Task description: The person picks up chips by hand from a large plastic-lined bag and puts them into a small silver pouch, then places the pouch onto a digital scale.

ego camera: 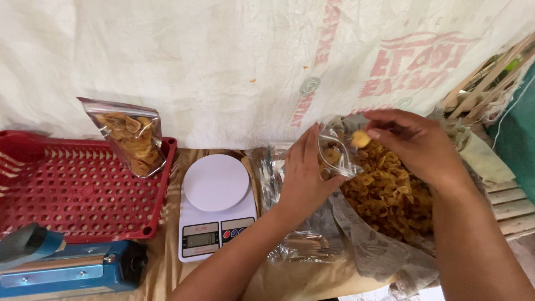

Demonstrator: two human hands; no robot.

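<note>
- Left hand (304, 175) holds a small clear plastic pouch (334, 151) by its side, grip pressed on the film, mouth of the pouch tilted toward the right.
- Right hand (415, 139) has its grip pinching one yellow banana chip (360, 138) right at the pouch mouth, just above the bulk pile.
- Pouch sits in the air over the near edge of the big open sack of banana chips (390, 195); a few chips already inside it.
- To do this well, my read: keep the mouth held wide and close over the sack so dropped chips fall back in; feed chips flat, not edgewise; go light, they look brittle.
- Risk, judged: thin film can fold shut under the left thumb.
- Near front left: blue heat sealer (67, 267), partly cut off by the frame.
- Centre: white digital kitchen scale (216, 206), platform bare, just left of the left forearm.
- Stack of empty clear pouches (278, 212) lies between scale and sack, under the left wrist.
- Left: red perforated plastic basket (83, 189); one filled pouch of chips (131, 136) leans upright at its far right corner.
- Counter (167, 267) covered in tan paper or cloth, crumpled.
- Far: white printed sackcloth (223, 61) hangs as backdrop; wooden slats (490, 78) and green fabric at the right edge.
</note>
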